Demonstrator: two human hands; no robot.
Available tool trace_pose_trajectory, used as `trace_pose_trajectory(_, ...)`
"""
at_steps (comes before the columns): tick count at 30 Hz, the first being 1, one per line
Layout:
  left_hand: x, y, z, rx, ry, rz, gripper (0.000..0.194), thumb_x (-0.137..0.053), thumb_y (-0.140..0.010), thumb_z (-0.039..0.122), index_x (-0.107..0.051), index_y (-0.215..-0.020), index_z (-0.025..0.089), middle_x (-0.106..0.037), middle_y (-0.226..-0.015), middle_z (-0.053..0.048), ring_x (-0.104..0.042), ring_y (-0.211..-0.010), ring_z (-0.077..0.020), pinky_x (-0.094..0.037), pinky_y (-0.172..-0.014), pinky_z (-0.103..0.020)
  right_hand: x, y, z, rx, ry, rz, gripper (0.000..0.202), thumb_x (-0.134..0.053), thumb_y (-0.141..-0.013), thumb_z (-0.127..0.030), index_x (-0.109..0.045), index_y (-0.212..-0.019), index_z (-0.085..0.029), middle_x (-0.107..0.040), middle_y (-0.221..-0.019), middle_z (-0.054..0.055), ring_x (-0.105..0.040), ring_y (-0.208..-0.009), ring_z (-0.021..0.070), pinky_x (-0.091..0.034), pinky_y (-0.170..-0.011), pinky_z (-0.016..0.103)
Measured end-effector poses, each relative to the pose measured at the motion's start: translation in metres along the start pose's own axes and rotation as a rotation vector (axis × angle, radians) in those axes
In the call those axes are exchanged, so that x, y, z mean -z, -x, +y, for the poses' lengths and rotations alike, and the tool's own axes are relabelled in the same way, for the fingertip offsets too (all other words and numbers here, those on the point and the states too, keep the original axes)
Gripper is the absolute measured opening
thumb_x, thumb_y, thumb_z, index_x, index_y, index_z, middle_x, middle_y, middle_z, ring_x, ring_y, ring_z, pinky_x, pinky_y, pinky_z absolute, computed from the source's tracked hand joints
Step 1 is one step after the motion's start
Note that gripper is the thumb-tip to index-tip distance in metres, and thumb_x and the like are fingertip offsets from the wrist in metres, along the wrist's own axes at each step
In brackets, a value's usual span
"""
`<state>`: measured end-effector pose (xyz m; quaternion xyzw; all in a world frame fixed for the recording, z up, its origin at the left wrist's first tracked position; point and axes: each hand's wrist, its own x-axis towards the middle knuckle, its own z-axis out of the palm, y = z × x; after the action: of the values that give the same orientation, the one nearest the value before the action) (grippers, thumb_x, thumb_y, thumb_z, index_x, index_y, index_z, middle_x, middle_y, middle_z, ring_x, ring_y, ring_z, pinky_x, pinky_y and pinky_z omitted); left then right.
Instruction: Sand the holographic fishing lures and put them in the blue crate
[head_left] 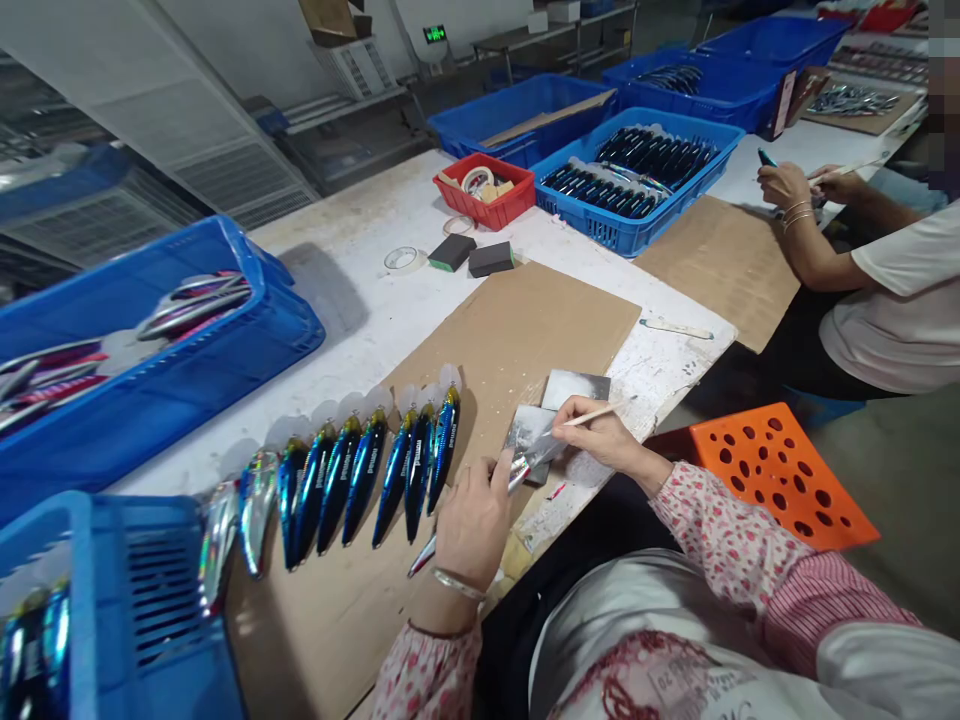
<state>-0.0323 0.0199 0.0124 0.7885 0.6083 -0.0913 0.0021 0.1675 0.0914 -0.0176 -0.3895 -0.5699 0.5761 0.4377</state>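
My left hand (pixel 471 520) is closed around a silvery fishing lure (pixel 518 474), most of it covered by the fingers; a pointed silver end (pixel 423 556) sticks out below the hand. My right hand (pixel 596 437) pinches a thin pale stick (pixel 600 412), like a brush handle, close to the lure's front end. Just beyond the hands lie small grey-white blocks (pixel 576 388) on the cardboard sheet (pixel 517 320). Left of my left hand, a row of blue-black fishing lures (pixel 365 474) with clear lips lies on the cardboard, with two silvery lures (pixel 257 510) at its left end.
Blue crates (pixel 289 315) with lures stand at left, another blue basket (pixel 637 235) at the back. A red bin (pixel 491 212), a tape roll (pixel 403 259) and dark sanding blocks (pixel 491 260) lie nearer. A co-worker (pixel 892 290) sits at right, above an orange perforated crate (pixel 780 480).
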Motion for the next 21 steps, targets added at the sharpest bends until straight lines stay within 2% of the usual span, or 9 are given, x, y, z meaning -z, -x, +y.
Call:
trace_pose_trajectory(3,-0.004,-0.003,0.0,-0.001,-0.02,-0.008,0.044,-0.051,-0.09,0.021,-0.048,-0.134,0.02,-0.059,-0.107,-0.009,-0.059,-0.094,-0.0219,-0.05,-0.077,-0.033,-0.006,-0.006,0.0,0.023,0.05,-0.04,0.036,-0.065,-0.08,-0.05,-0.059,-0.074,-0.016,-0.054,-0.063,-0.002,-0.046,-0.057,0.01,-0.033,-0.053,0.021)
trace_pose_trajectory(6,-0.002,-0.003,0.001,0.006,-0.019,-0.003,0.045,-0.05,-0.09,0.02,-0.047,-0.135,0.02,-0.058,-0.106,-0.008,-0.059,-0.093,-0.0218,-0.05,-0.078,-0.033,-0.009,-0.012,0.0,0.101,0.123,-0.067,0.039,-0.056,-0.087,-0.052,-0.057,-0.074,-0.016,-0.054,-0.068,-0.001,-0.049,-0.063,0.0115,-0.037,-0.06,0.023)
trace_pose_trajectory(10,0.001,0.002,-0.002,0.019,0.058,0.018,0.045,-0.053,-0.089,0.021,-0.047,-0.133,0.023,-0.056,-0.111,-0.007,-0.059,-0.093,-0.019,-0.05,-0.07,-0.027,-0.006,-0.017,0.002,0.109,0.09,0.086,0.04,-0.051,-0.089,-0.055,-0.055,-0.08,-0.017,-0.051,-0.068,-0.001,-0.047,-0.063,0.0119,-0.037,-0.06,0.023)
trace_pose_trajectory(12,0.002,0.004,-0.004,0.042,0.067,0.066,0.043,-0.054,-0.088,0.021,-0.049,-0.131,0.025,-0.056,-0.113,-0.007,-0.059,-0.092,-0.0182,-0.048,-0.067,-0.026,-0.002,-0.017,0.003,0.089,0.027,0.095,0.039,-0.053,-0.088,-0.055,-0.055,-0.083,-0.017,-0.048,-0.067,-0.002,-0.045,-0.06,0.0112,-0.035,-0.056,0.023)
trace_pose_trajectory(15,0.003,0.007,-0.004,0.039,0.012,0.135,0.043,-0.053,-0.087,0.019,-0.052,-0.13,0.025,-0.058,-0.112,-0.007,-0.059,-0.091,-0.0193,-0.048,-0.072,-0.029,0.001,-0.013,0.0,0.072,0.013,-0.029,0.037,-0.06,-0.084,-0.053,-0.057,-0.083,-0.016,-0.051,-0.072,-0.001,-0.046,-0.061,0.0107,-0.035,-0.056,0.022)
trace_pose_trajectory(18,0.003,0.006,-0.002,0.011,-0.042,0.145,0.042,-0.048,-0.09,0.018,-0.053,-0.131,0.025,-0.061,-0.112,-0.008,-0.059,-0.09,-0.0205,-0.047,-0.071,-0.031,-0.002,-0.011,-0.005,0.091,0.093,-0.183,0.037,-0.058,-0.086,-0.052,-0.059,-0.083,-0.015,-0.054,-0.077,0.0,-0.046,-0.064,0.0106,-0.036,-0.059,0.023)
trace_pose_trajectory(21,0.004,0.004,-0.001,-0.01,-0.08,0.151,0.041,-0.043,-0.092,0.018,-0.053,-0.132,0.026,-0.063,-0.112,-0.007,-0.059,-0.089,-0.0207,-0.046,-0.068,-0.031,-0.007,-0.013,-0.011,0.105,0.205,-0.216,0.036,-0.051,-0.09,-0.05,-0.058,-0.084,-0.015,-0.054,-0.075,0.0,-0.046,-0.066,0.0117,-0.036,-0.063,0.024)
